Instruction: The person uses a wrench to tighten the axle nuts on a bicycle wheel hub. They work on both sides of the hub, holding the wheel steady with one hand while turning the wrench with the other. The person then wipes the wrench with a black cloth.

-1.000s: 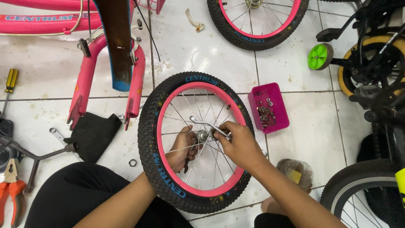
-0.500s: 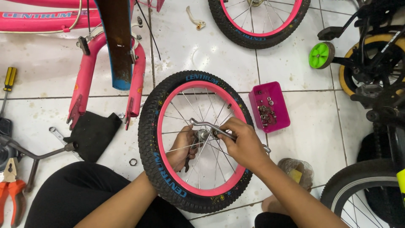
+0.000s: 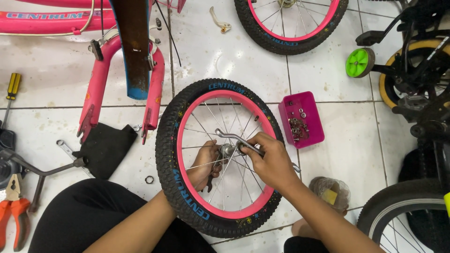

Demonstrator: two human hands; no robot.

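A small bicycle wheel (image 3: 174, 154) with a black tyre and pink rim lies flat on the tiled floor in front of me. My left hand (image 3: 205, 164) reaches under the spokes and grips the hub (image 3: 228, 151) from below. My right hand (image 3: 270, 160) rests on top of the spokes and holds a silver wrench (image 3: 229, 137) set on the hub axle, its free end pointing up and left.
A pink tray (image 3: 313, 108) of nuts and washers sits right of the wheel. A pink fork (image 3: 96, 91) and black cloth (image 3: 105, 149) lie to the left, with orange pliers (image 3: 16, 215), a screwdriver (image 3: 11, 91) and a loose nut (image 3: 149, 179). Other wheels (image 3: 262, 33) stand beyond and at right.
The wrench's free end has swung a little, and my right hand has shifted slightly on the hub. The wheel stays in place.
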